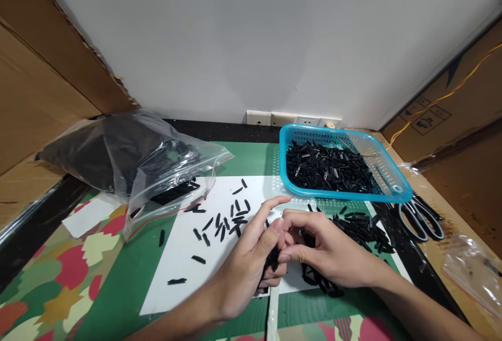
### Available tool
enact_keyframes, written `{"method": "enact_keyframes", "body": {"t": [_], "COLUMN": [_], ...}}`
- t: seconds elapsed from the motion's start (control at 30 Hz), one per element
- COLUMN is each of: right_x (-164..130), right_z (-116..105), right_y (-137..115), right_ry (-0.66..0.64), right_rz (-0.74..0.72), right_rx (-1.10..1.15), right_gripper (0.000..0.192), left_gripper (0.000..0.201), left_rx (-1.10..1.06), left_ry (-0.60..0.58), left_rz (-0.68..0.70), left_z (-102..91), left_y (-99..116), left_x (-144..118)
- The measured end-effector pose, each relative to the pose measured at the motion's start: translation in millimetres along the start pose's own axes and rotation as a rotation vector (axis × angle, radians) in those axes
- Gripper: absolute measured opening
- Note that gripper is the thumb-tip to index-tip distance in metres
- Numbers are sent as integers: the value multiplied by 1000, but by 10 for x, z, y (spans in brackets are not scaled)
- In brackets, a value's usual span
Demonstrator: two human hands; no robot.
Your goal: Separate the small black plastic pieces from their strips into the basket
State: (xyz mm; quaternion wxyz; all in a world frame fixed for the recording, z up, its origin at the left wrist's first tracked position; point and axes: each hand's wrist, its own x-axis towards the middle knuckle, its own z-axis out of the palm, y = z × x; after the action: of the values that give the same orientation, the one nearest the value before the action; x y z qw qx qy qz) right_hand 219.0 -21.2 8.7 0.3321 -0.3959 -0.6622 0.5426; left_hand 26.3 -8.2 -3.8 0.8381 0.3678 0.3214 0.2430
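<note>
On the white sheet (188, 273) at the middle of the worktop (129, 257), both hands meet over small black clips. Left hand (249, 262): palm turned inward, fingers (270, 206) partly curled around a small bundle of clips (271, 260), forefinger stretched out toward the basket. Right hand (329, 252): fingers bent, tips pinched together against the left hand's bundle; whether they grip a single clip cannot be told. Loose clips (223, 223) lie scattered on the sheet, just left of the hands. A heap of clips (363, 228) lies at the sheet's right edge, behind and under the right hand. Blue basket (392, 179): beyond the sheet to the right, holding many clips. Clear bag (137, 168): at the sheet's far left corner, dark contents, mouth lying on the sheet. Scissors (421, 218): right of the sheet, beside the basket. A smaller clear bag (472, 270) lies further right, near the worktop's edge.
</note>
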Motion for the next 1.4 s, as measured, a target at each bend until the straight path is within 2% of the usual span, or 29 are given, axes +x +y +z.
{"method": "enact_keyframes", "body": {"t": [0.07,0.2,0.37,0.5,0.7,0.97,1.23,1.4], "right_x": [-5,-11,-34,-47,-38,-19,-51,-54], "right_z": [-23,-105,-154,-145,-174,-183,-151,-155], "right_y": [-9,-18,0,4,23,58,66,55], "right_ry": [27,179,319,323,316,262,331,316], "right_rz": [2,-39,-90,-100,-132,-148,-227,-222], "right_rx": [1,-27,-54,-95,-117,-69,-120,-143], "right_gripper": [20,22,20,20,12,5,3,5], "left_gripper": [43,33,33,34,30,32,31,29], "left_rx": [-2,59,104,98,86,59,63,83], "left_ry": [6,48,-24,-59,-35,-33,-14,11], "left_rz": [3,14,27,76,130,133,142,152], "left_z": [2,-6,-18,-29,-31,-19,-17,-17], "left_y": [6,50,42,-3,3,9,10,18], "left_x": [8,25,16,9,7,-2,-7,5]}}
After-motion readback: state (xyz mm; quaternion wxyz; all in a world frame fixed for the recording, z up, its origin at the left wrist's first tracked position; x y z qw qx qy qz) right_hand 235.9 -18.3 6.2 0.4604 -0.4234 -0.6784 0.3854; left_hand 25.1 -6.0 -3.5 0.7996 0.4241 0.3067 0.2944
